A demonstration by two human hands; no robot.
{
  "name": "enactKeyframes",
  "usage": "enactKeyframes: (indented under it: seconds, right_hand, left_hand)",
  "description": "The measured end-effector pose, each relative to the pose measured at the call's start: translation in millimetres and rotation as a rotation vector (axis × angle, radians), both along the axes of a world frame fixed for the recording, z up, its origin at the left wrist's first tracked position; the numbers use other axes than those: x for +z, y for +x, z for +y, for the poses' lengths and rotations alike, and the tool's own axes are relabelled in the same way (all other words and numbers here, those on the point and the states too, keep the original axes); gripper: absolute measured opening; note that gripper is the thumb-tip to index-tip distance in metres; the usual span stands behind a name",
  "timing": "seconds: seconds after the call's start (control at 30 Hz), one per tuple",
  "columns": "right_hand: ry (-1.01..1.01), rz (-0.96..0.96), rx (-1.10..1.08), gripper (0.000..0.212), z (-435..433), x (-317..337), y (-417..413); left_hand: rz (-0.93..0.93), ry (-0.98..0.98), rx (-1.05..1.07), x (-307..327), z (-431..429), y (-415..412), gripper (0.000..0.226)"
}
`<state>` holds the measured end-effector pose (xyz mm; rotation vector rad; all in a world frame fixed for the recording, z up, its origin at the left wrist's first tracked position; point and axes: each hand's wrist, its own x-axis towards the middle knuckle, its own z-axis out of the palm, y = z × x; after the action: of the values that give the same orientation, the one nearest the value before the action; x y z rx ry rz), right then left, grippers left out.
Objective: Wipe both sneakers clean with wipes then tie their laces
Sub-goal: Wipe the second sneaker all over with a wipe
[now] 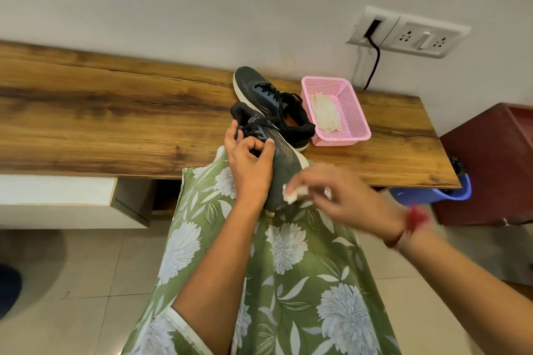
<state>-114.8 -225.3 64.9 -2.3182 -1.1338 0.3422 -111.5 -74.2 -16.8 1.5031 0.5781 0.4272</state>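
My left hand (250,164) grips a dark sneaker (284,163) by its laced top and holds it in front of the wooden table's edge, toe pointing toward me. My right hand (343,196), blurred, pinches a crumpled white wipe (292,194) against the sneaker's toe side. The second dark sneaker (266,101) lies on the wooden table (115,112) behind, its laces loose. A pink basket (356,112) to its right holds more white wipes (324,112).
A wall socket plate (409,33) with a black cable sits above the basket. A blue bucket (432,196) stands under the table's right end beside a dark red cabinet (490,164). White drawers (57,194) hang under the table at left. Tiled floor below.
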Motion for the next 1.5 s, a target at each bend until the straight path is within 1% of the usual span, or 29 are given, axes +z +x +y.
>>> enactKeyframes:
  seconds: [0.07,0.1,0.2,0.33,0.43,0.5,0.53,0.57,0.6,0.63,0.67,0.77,0.97,1.03,1.07,1.1,1.13,1.17,1.2,1.23,1.27,1.3,1.37,1.43,1.5]
  right_hand:
    - [0.095,0.034,-0.206,0.031,2,-1,23]
    - [0.090,0.011,-0.252,0.031,5,-3,33]
    - [0.043,-0.067,-0.206,0.031,15,-17,40]
    - [0.050,-0.090,-0.146,0.026,15,-22,17]
    - [0.039,-0.069,-0.079,0.025,11,-19,-6]
    - [0.022,-0.006,-0.006,0.029,7,-13,-14]
    - [0.052,0.055,-0.012,0.031,6,-10,-11]
    - [0.115,0.108,-0.071,0.034,7,-6,-4]
    - [0.181,0.122,-0.172,0.038,7,-6,7]
    - [0.228,0.097,-0.263,0.039,8,-9,20]
    - [0.217,0.039,-0.309,0.039,10,-11,31]
    - [0.033,-0.092,-0.264,0.029,15,-26,36]
    - [0.027,-0.081,-0.132,0.025,10,-22,-3]
    - [-0.004,-0.045,-0.074,0.026,8,-20,-14]
    - [-0.005,0.007,-0.040,0.025,7,-18,-17]
    - [0.029,0.108,-0.028,0.025,6,-14,-17]
    - [0.105,0.234,-0.067,0.026,6,-11,-12]
    - [0.202,0.325,-0.165,0.030,7,-9,-3]
    - [0.293,0.343,-0.285,0.032,7,-10,7]
    - [0.330,0.271,-0.368,0.031,9,-11,17]
    - [0.292,0.173,-0.399,0.027,11,-14,25]
    - [0.201,0.094,-0.391,0.024,13,-17,29]
    - [0.044,-0.031,-0.323,0.019,15,-24,23]
    - [0.029,-0.115,-0.246,0.019,15,-26,8]
    - [0.038,-0.120,-0.157,0.021,14,-25,-5]
  left_hand:
    - [0.028,-0.009,0.026,2,4,1,0.033]
    - [0.032,-0.011,0.038,2,5,1,0.033]
    - [0.017,-0.023,0.045,2,4,-1,0.032]
    - [-0.003,-0.038,0.062,2,3,1,0.032]
    - [-0.015,-0.026,0.029,-1,-2,-2,0.032]
    - [-0.027,-0.011,-0.001,-1,-5,-3,0.031]
    - [-0.028,-0.009,-0.009,-1,-5,-3,0.030]
    - [-0.022,-0.011,-0.007,0,-4,-2,0.030]
    - [-0.010,-0.017,0.002,-1,-2,0,0.030]
    - [0.001,-0.023,0.010,-1,0,1,0.031]
    - [0.005,-0.025,0.014,-1,1,1,0.030]
    - [-0.002,-0.027,0.016,-2,1,0,0.030]
    - [-0.009,-0.042,0.035,-4,-1,1,0.032]
    - [-0.011,-0.038,0.008,-5,-5,0,0.033]
    - [-0.012,-0.034,0.002,-5,-6,0,0.033]
    - [-0.012,-0.031,-0.001,-5,-5,0,0.033]
    - [-0.008,-0.029,0.002,-5,-5,1,0.034]
    - [0.002,-0.028,0.005,-6,-3,2,0.034]
    - [0.017,-0.023,0.005,-6,-1,3,0.034]
    - [0.025,-0.017,0.006,-6,-1,3,0.034]
    - [0.025,-0.015,0.004,-7,-1,2,0.033]
    - [0.021,-0.018,0.002,-7,-1,2,0.032]
    - [0.020,-0.029,0.004,-8,0,2,0.031]
    - [0.019,-0.040,0.014,-7,1,2,0.033]
    - [0.024,-0.052,0.010,-9,1,3,0.034]
